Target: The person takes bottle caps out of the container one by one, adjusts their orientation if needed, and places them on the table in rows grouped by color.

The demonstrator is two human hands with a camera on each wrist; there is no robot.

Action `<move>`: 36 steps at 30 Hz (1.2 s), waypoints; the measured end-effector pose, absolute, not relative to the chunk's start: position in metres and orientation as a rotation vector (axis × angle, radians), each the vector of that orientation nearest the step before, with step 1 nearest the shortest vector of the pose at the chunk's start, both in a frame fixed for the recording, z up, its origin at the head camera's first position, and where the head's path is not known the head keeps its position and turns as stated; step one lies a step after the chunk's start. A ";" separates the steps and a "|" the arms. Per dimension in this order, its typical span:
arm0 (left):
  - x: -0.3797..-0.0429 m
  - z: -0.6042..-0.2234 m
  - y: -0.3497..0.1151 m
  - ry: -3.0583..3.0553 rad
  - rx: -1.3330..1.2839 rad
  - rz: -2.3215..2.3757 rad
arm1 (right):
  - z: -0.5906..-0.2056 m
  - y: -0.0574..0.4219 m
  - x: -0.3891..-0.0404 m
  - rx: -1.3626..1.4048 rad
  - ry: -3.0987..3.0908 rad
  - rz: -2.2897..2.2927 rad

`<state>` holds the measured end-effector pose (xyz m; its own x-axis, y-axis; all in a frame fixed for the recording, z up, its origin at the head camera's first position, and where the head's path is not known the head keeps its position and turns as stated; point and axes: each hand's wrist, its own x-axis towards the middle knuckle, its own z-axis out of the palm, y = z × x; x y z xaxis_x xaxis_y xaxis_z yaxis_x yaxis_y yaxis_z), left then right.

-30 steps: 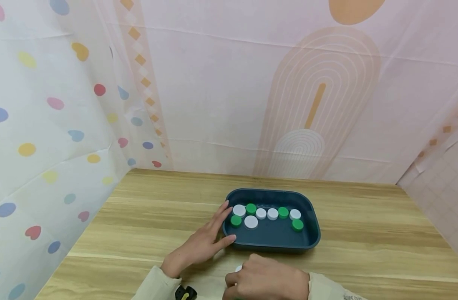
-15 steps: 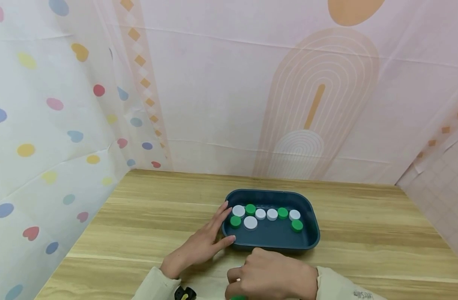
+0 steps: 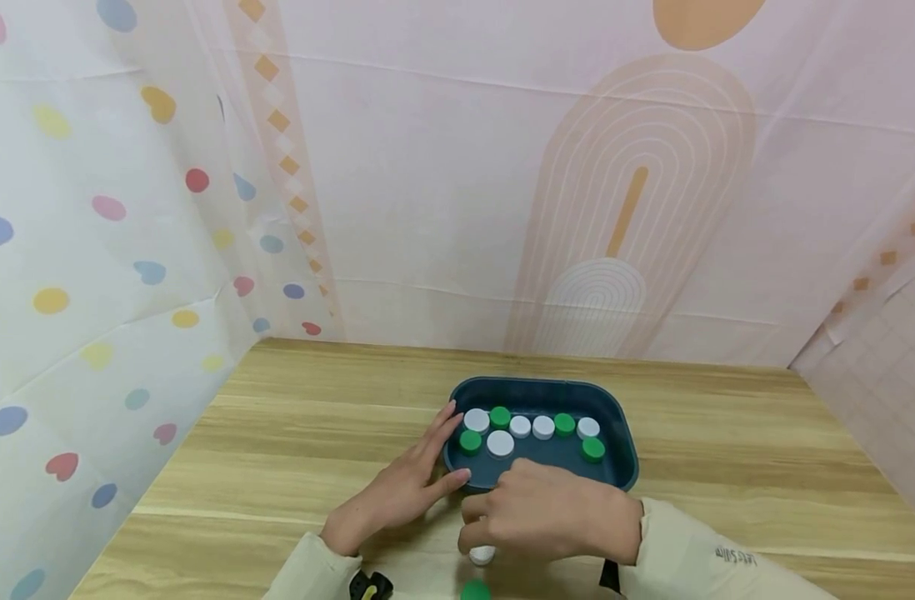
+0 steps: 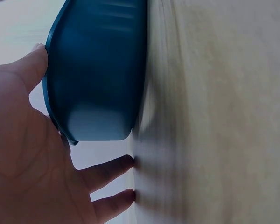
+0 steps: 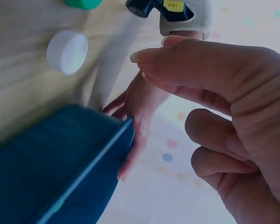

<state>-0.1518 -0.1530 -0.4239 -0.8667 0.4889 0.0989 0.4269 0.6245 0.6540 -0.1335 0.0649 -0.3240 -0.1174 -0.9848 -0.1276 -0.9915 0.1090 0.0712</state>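
Observation:
A dark blue tray (image 3: 547, 387) holds several white and green bottle caps, lying flat along its back and both ends. At the tray's left end my left hand (image 3: 401, 492) is spread with fingers fairly straight, touching the rim; in the left wrist view the thumb meets the rim and two fingertips reach the table. My right hand (image 3: 543, 510) hovers over the tray's front edge. Its thumb and index tips meet, the other fingers are curled, and no object shows between them. Below it on the table sit a white cap (image 3: 482, 555) and a green cap (image 3: 476, 590).
The wooden table (image 3: 337, 392) runs back to a patterned cloth wall (image 3: 427, 208), with a dotted cloth (image 3: 127, 250) on the left. A black strap mount (image 3: 371, 587) sits on the left wrist.
My right hand has moved forward from the table's near side to the tray's front edge. The white and green caps below it show more now. The left hand stays put.

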 end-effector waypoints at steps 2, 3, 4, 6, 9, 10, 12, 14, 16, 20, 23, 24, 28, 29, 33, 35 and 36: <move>-0.152 -0.424 -0.153 2.750 0.781 1.072 | -0.322 0.066 -0.136 -2.047 2.326 0.230; -0.152 -0.424 -0.153 2.749 0.780 1.071 | -0.321 0.066 -0.138 -2.040 2.334 0.239; -0.152 -0.423 -0.153 2.747 0.781 1.072 | -0.320 0.066 -0.139 -2.031 2.342 0.242; -0.151 -0.423 -0.153 2.744 0.782 1.070 | -0.318 0.067 -0.142 -2.013 2.360 0.237; -0.151 -0.423 -0.153 2.740 0.777 1.066 | -0.317 0.068 -0.147 -1.996 2.388 0.240; -0.151 -0.423 -0.153 2.739 0.776 1.066 | -0.317 0.069 -0.149 -2.001 2.398 0.249; -0.151 -0.423 -0.153 2.737 0.769 1.065 | -0.316 0.070 -0.151 -2.003 2.418 0.261; -0.151 -0.423 -0.153 2.735 0.766 1.067 | -0.316 0.071 -0.154 -1.986 2.434 0.284; -0.151 -0.423 -0.153 2.733 0.767 1.068 | -0.315 0.072 -0.157 -1.967 2.447 0.313; -0.152 -0.423 -0.154 2.726 0.774 1.073 | -0.314 0.074 -0.165 -1.913 2.463 0.336; -0.152 -0.422 -0.154 2.720 0.780 1.079 | -0.314 0.076 -0.173 -1.869 2.475 0.313; -0.152 -0.422 -0.154 2.718 0.781 1.080 | -0.314 0.077 -0.176 -1.851 2.481 0.298; -0.152 -0.422 -0.154 2.709 0.781 1.085 | -0.315 0.080 -0.188 -1.763 2.501 0.214; -0.152 -0.422 -0.154 2.707 0.782 1.087 | -0.316 0.080 -0.191 -1.749 2.505 0.200; -0.152 -0.422 -0.154 2.702 0.779 1.098 | -0.319 0.082 -0.201 -1.703 2.517 0.192; -0.152 -0.423 -0.154 2.705 0.771 1.099 | -0.320 0.082 -0.205 -1.676 2.516 0.191; -0.152 -0.423 -0.154 2.706 0.769 1.098 | -0.321 0.081 -0.206 -1.663 2.515 0.196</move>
